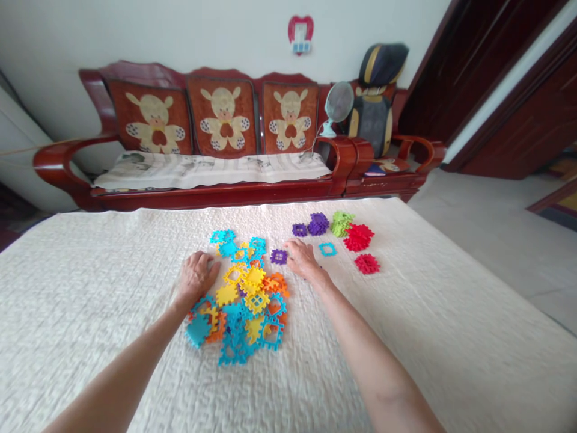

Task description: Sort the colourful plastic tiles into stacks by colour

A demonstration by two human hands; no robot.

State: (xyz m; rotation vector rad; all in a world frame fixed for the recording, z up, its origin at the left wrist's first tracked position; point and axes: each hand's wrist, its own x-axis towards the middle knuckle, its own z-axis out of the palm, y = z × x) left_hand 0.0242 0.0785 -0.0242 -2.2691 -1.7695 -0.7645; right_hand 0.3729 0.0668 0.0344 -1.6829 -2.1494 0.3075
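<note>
My left hand [197, 276] rests on the cloth at the left edge of a mixed pile of plastic interlocking tiles, its thumb apart from the fingers and nothing in it. Yellow tiles [226, 294], blue tiles [198, 329] and orange tiles [277, 282] overlap in that pile. At the pile's upper right, my right hand [303, 258] has its fingertips closed at the right edge of a purple window tile [278, 257]. Bits of purple show beside and below this hand, mostly covered by it. A single blue frame tile [328, 249] lies to its right.
Sorted by colour beyond my right hand are purple tiles [318, 224], green tiles [341, 223] and two red heaps, one a red stack [367, 263]. A quilted cream cloth [428, 337] covers the table. Behind it stand a wooden sofa [225, 195] and a small fan [339, 102].
</note>
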